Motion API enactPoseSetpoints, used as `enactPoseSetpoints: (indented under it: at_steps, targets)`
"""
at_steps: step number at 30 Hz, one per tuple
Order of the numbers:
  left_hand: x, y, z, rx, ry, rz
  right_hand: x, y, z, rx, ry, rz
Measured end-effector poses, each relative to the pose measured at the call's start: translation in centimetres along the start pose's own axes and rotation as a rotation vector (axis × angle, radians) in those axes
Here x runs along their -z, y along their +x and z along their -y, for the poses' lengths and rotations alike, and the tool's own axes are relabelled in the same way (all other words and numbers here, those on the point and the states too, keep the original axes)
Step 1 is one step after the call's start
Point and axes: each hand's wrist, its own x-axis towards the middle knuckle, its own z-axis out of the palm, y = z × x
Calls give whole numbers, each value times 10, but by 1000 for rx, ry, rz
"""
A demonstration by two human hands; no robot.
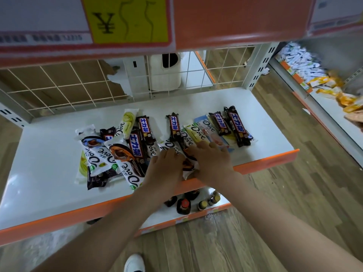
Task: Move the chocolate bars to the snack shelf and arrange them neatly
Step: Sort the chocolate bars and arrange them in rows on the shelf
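One white shoe [134,263] on wood floor [275,193], nearest. Lower shelf [196,214]: about six dark bottles [183,206]. Two hands at the front edge of the white snack shelf [39,163]: left hand [165,165] and right hand [211,160] side by side, fingers curled down onto one white-wrapped bar [188,167]. Chocolate bars [135,146] lie jumbled mid-shelf: six dark bars visible, roughly ten pale ones. Wire grid [59,89] behind.

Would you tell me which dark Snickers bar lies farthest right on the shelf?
The longest Snickers bar, at the right end, overlapping pale Dove bars.
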Motion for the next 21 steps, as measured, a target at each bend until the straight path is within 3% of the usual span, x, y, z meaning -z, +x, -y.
enactPoseSetpoints:
  at_steps: [9, 12, 18, 21]
  targets:
    - [10, 25, 39, -101, 232, 143, 13, 15, 1, 43, 164, 198]
    - [12, 29, 45, -99, 276, 111, 16, 23, -1, 25, 308, 273]
    - [11, 35, 55, -96, 246, 75, 2, 33, 17, -82, 147, -80]
    - [11, 38, 59, -112, 205, 81, -2, 38, 23, -137, 126, -113]
